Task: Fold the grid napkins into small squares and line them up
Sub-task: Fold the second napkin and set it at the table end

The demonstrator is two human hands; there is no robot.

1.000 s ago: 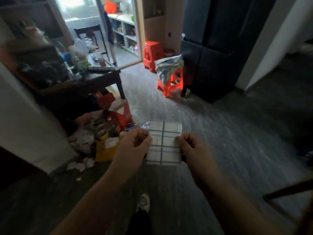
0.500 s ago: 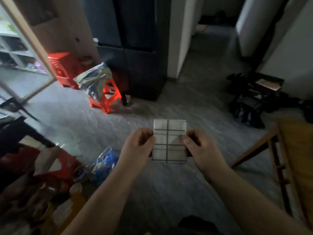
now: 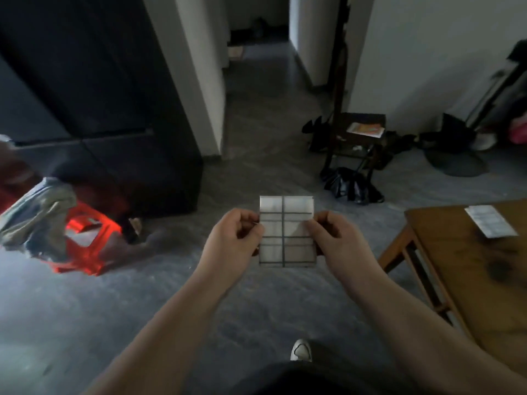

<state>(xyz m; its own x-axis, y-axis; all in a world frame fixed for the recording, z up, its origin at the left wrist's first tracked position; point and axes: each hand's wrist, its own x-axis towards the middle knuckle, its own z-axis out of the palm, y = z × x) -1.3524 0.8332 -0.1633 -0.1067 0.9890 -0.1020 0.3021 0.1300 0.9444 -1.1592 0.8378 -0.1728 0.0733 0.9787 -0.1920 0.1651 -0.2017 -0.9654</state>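
Only the head view covers this moment. At the centre of the frame the person holds a folded grid napkin point(image 3: 286, 232) upright in the air above the grey floor point(image 3: 142, 309). The left hand point(image 3: 232, 240) pinches its left edge and the right hand point(image 3: 335, 240) pinches its right edge, with the fingers of both curled round the cloth. The napkin shows two columns of cells and is taller than it is wide, so I judge it may need one more fold to become a small square.

The grip looks the same as a second ago. What has changed is the direction the person faces. The view has swung right, so the cluttered dark table and the bright doorway have gone from the left of the frame. The red stool point(image 3: 85, 240) with a cloth point(image 3: 37, 215) draped over it has slid to the left edge. A wooden tabletop point(image 3: 456, 266) has come in at the lower right.

Another grid napkin point(image 3: 490, 225) already lies flat on that tabletop, near its far edge at the right of the frame and well apart from the hands. It is too blurred to tell how many times it has been folded. To me the turn means the person is carrying this napkin to the tabletop, to finish it and line it up beside the one there. A white shoe tip point(image 3: 301, 349) shows at the bottom centre.
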